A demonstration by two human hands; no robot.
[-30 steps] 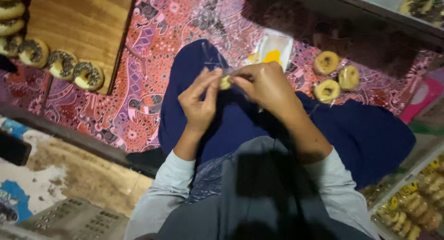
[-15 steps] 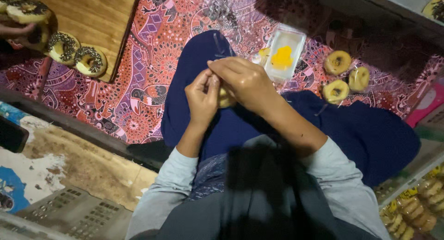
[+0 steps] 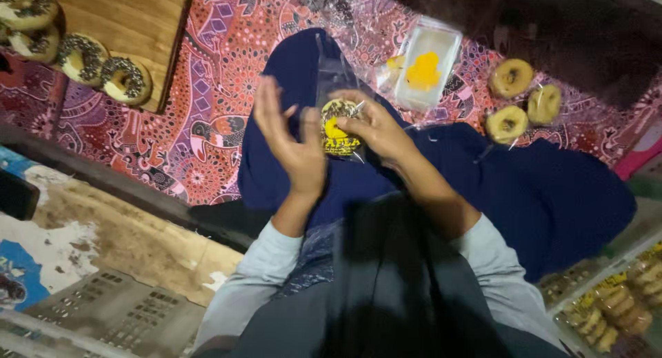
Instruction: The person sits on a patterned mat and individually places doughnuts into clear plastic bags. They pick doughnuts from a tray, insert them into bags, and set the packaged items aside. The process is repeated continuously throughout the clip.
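Note:
My right hand (image 3: 372, 127) grips a doughnut in a clear plastic bag (image 3: 339, 120) with a round yellow and black sticker on its front. The bag's open top stands up above my fingers. My left hand (image 3: 289, 141) is flat and open just left of the bag, fingers spread and pointing up, palm toward it. Both hands are over my lap, which is covered in dark blue cloth (image 3: 524, 192).
A wooden board (image 3: 124, 20) at the top left carries several sprinkled doughnuts (image 3: 124, 79). A clear tray with a yellow patch (image 3: 426, 67) lies past my knees. Three bagged doughnuts (image 3: 512, 77) rest on the red patterned mat (image 3: 221, 75). More packed doughnuts (image 3: 620, 310) sit at the lower right.
My hands were pinched together at the bag's top. Now my left hand has let go and opened flat, while my right hand holds the bagged doughnut with its sticker showing.

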